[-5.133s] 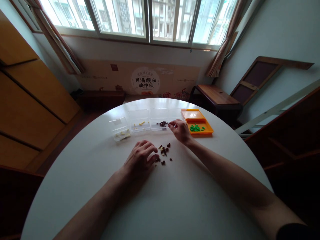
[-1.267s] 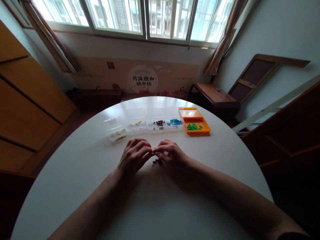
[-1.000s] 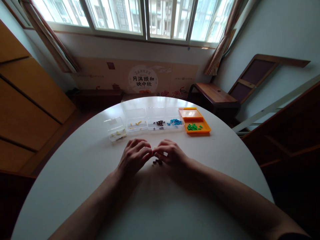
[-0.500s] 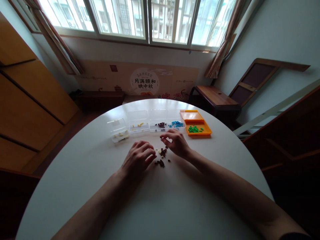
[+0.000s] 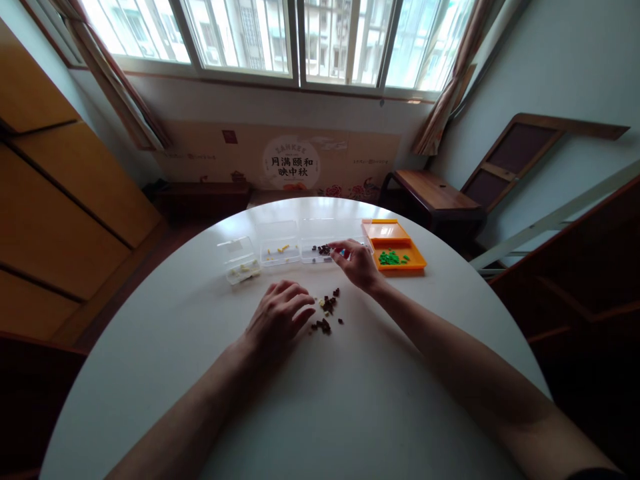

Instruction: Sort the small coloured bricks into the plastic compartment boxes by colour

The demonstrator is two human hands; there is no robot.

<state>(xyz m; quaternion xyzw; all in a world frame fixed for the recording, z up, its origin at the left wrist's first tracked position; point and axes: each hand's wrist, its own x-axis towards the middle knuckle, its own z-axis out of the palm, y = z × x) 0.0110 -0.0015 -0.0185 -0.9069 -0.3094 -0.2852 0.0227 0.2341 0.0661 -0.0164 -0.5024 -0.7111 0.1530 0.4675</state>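
Head view: round white table (image 5: 310, 413), smooth, its near half bare and broad. Left hand (image 5: 278, 319) rests loosely curled, empty, just beside a scatter of small dark brown pieces (image 5: 327, 312). Right hand (image 5: 356, 261) reaches to the clear plastic box of brown pieces (image 5: 318, 248); whether its fingertips pinch anything cannot be told. Orange tray (image 5: 400, 247) with green pieces sits near the far edge.

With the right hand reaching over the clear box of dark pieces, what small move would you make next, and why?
Probably open the right hand and let go of whatever it pinches, too small to see, into the clear plastic box of dark brown pieces. Its fingertips hover at that box's rim, while similar loose dark brown pieces wait on the white round table beside the resting left hand.
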